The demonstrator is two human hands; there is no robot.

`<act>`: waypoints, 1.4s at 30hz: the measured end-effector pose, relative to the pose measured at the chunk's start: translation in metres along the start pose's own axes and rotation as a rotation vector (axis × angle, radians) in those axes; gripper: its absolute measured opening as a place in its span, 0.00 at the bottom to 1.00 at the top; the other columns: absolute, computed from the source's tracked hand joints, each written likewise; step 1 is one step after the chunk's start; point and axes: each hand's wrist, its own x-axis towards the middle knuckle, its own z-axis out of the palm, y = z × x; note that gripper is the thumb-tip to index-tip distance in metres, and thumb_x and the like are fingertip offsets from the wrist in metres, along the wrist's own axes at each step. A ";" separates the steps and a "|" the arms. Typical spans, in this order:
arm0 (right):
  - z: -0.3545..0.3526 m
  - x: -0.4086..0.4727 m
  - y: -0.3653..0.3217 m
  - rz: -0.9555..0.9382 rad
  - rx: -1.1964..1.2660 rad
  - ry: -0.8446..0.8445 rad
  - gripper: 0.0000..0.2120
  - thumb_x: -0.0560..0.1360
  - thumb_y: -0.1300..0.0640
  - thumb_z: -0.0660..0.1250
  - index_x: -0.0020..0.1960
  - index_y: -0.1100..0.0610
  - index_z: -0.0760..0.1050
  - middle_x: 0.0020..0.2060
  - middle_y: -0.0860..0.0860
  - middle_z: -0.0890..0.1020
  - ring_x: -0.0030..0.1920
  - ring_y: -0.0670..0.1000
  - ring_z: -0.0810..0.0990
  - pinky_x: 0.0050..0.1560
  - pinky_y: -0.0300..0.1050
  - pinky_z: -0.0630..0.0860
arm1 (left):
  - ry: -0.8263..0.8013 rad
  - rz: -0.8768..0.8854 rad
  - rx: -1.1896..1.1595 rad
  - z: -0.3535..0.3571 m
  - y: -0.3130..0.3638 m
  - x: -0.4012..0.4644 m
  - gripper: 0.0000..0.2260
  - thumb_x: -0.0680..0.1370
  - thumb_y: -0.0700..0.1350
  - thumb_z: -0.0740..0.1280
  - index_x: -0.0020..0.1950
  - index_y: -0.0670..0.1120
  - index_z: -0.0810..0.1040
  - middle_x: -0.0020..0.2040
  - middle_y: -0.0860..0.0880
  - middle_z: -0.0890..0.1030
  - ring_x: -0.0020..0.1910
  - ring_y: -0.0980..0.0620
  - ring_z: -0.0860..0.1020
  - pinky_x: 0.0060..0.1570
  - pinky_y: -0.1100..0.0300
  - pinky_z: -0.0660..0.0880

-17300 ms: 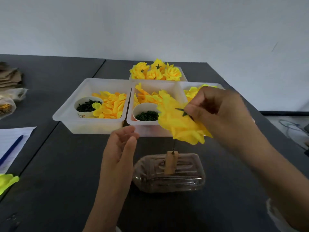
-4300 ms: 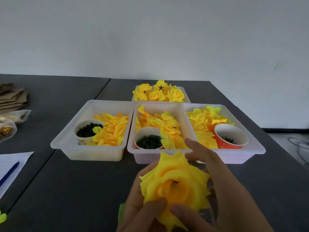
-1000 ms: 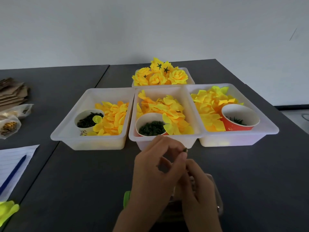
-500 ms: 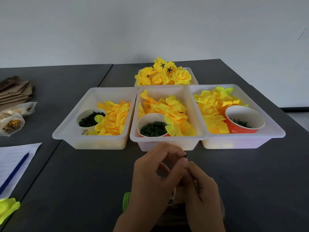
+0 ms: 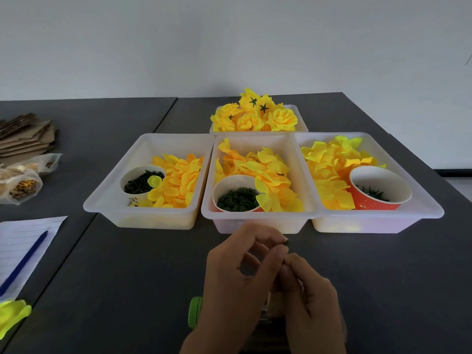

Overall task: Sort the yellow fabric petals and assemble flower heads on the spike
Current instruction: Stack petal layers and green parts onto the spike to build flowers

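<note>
While the left hand (image 5: 229, 272) pinched a small dark green piece (image 5: 286, 242) at its fingertips, the right hand (image 5: 309, 302) was held curled beside it; its hold could not be determined. Yellow petals (image 5: 258, 167) were kept in the middle tray (image 5: 260, 218).

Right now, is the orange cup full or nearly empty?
Nearly empty: the orange cup shows mostly bare white inside, with few dark pieces at the bottom.

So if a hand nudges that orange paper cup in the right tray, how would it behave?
The orange cup probably slides or tips easily: it leans among loose petals, not flat. It likely feels light, holding only a few dark green pieces. Its thin paper wall would likely crush under a firm squeeze.
</note>
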 end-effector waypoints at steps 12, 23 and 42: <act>-0.002 -0.001 -0.003 -0.039 -0.051 -0.002 0.12 0.73 0.31 0.52 0.47 0.28 0.73 0.40 0.41 0.81 0.39 0.45 0.81 0.36 0.42 0.77 | -0.035 -0.004 -0.039 -0.002 -0.001 -0.001 0.02 0.75 0.47 0.67 0.46 0.52 0.79 0.41 0.56 0.82 0.35 0.55 0.81 0.36 0.67 0.75; -0.002 0.001 -0.006 -0.029 0.008 0.016 0.17 0.74 0.32 0.53 0.48 0.39 0.76 0.37 0.44 0.81 0.35 0.45 0.81 0.35 0.51 0.78 | -0.034 -0.049 -0.067 0.000 -0.003 -0.001 0.03 0.75 0.49 0.66 0.47 0.56 0.78 0.42 0.57 0.82 0.38 0.56 0.81 0.37 0.71 0.73; -0.008 -0.007 0.000 0.129 0.093 -0.208 0.09 0.77 0.64 0.63 0.46 0.53 0.79 0.36 0.44 0.82 0.39 0.42 0.81 0.38 0.32 0.74 | -0.067 -0.052 -0.102 0.002 -0.007 0.000 0.03 0.76 0.48 0.66 0.46 0.55 0.79 0.44 0.55 0.81 0.43 0.52 0.80 0.37 0.58 0.79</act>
